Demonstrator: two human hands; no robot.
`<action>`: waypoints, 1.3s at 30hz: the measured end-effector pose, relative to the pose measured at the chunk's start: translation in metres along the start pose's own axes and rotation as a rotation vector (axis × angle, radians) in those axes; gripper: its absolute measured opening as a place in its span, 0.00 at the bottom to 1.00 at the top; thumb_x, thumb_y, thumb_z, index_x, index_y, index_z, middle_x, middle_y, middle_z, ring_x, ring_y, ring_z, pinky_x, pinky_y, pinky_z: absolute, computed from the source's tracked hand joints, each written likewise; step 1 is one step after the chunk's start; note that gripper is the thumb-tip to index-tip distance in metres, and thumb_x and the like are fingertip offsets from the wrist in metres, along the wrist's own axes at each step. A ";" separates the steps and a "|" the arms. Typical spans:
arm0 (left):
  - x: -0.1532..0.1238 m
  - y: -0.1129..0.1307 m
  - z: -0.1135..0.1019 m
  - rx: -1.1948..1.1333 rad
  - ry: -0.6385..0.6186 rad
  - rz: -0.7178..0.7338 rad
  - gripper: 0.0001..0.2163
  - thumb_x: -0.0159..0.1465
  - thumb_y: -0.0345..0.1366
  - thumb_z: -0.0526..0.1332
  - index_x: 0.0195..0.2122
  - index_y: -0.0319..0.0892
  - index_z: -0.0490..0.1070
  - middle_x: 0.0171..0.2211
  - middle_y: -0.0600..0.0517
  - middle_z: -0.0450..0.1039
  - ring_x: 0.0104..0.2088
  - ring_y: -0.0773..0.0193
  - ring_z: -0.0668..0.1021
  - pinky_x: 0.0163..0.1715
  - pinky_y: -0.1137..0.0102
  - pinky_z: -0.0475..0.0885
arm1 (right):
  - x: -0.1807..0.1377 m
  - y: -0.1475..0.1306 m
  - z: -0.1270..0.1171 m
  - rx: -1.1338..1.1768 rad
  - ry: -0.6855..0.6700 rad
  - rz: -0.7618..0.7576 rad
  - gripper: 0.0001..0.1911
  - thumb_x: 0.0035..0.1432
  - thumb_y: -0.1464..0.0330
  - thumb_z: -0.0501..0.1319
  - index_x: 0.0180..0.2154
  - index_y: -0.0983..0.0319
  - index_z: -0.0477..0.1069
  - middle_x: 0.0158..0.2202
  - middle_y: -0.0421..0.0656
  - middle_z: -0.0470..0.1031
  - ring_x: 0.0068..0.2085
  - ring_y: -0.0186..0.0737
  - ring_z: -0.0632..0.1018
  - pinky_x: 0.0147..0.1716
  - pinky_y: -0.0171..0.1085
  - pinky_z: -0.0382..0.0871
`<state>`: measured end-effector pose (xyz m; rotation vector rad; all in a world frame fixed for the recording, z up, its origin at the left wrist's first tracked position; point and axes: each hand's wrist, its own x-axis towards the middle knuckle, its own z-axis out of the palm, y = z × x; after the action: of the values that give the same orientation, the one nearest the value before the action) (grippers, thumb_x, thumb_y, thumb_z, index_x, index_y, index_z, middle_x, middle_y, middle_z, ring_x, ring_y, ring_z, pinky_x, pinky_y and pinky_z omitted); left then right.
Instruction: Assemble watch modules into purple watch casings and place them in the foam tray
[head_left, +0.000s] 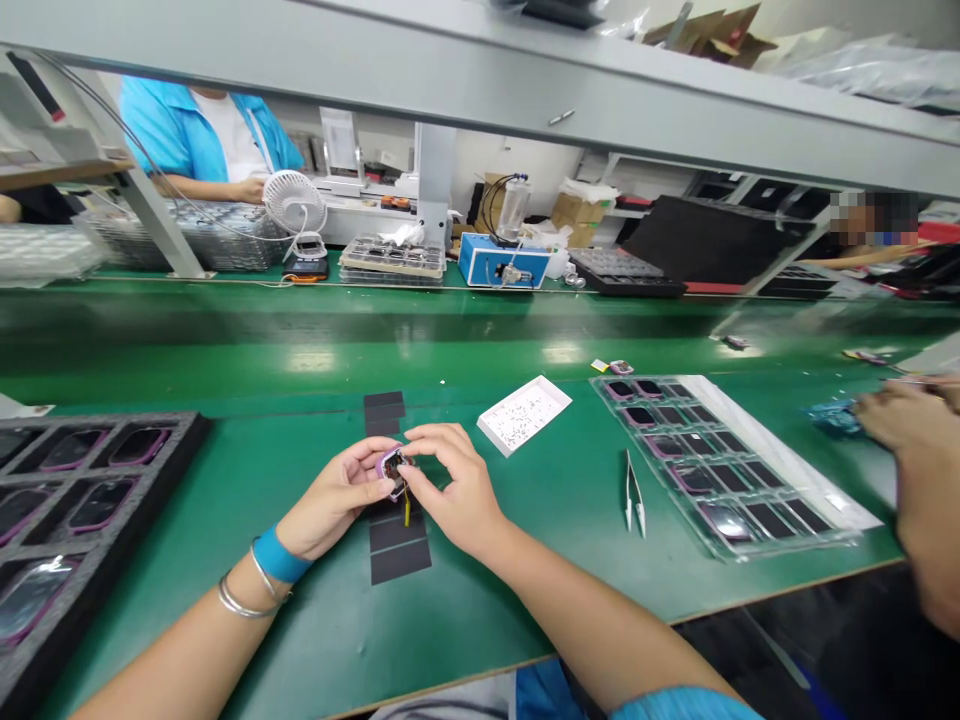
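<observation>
My left hand holds a small purple smartwatch case between thumb and fingers, with its inner electronics exposed. A yellow strip dangles from the case. Closed in from the other side, my right hand has its thumb and fingertips on the case; whatever tiny part lies beneath the fingertips is hidden. Under the hands, dark rectangular pads lie in a column on the green bench. Beyond my right hand sits a shallow white box of tiny pieces. Tweezers rest farther right.
A black foam tray with purple-framed watch parts stands at left. At right lies a clear plastic tray of similar parts. A co-worker's hand is at the right edge. A metal shelf beam crosses overhead; another person sits opposite.
</observation>
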<state>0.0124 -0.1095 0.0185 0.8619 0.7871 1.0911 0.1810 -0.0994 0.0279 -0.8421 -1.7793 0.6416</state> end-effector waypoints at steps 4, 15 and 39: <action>-0.001 0.004 -0.002 -0.016 0.013 0.013 0.18 0.48 0.30 0.71 0.41 0.42 0.74 0.36 0.50 0.77 0.35 0.66 0.77 0.36 0.75 0.71 | -0.003 0.013 0.008 0.371 -0.163 0.342 0.30 0.47 0.66 0.68 0.52 0.57 0.62 0.55 0.47 0.66 0.53 0.41 0.70 0.50 0.43 0.68; 0.003 0.008 -0.017 -0.066 0.051 -0.005 0.17 0.51 0.30 0.69 0.43 0.40 0.72 0.38 0.47 0.77 0.37 0.61 0.79 0.40 0.69 0.74 | 0.008 0.019 -0.005 0.623 -0.337 0.807 0.14 0.38 0.70 0.70 0.32 0.64 0.73 0.22 0.36 0.73 0.25 0.30 0.74 0.31 0.33 0.71; 0.013 0.004 -0.012 0.060 0.150 -0.235 0.07 0.56 0.27 0.64 0.36 0.36 0.75 0.32 0.45 0.77 0.30 0.63 0.80 0.26 0.76 0.76 | 0.017 0.021 0.015 0.143 -0.164 0.341 0.14 0.56 0.72 0.59 0.45 0.57 0.73 0.40 0.42 0.76 0.35 0.34 0.76 0.38 0.36 0.71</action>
<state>0.0033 -0.0941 0.0152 0.7220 1.0242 0.9346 0.1675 -0.0736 0.0170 -1.0274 -1.7235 1.0740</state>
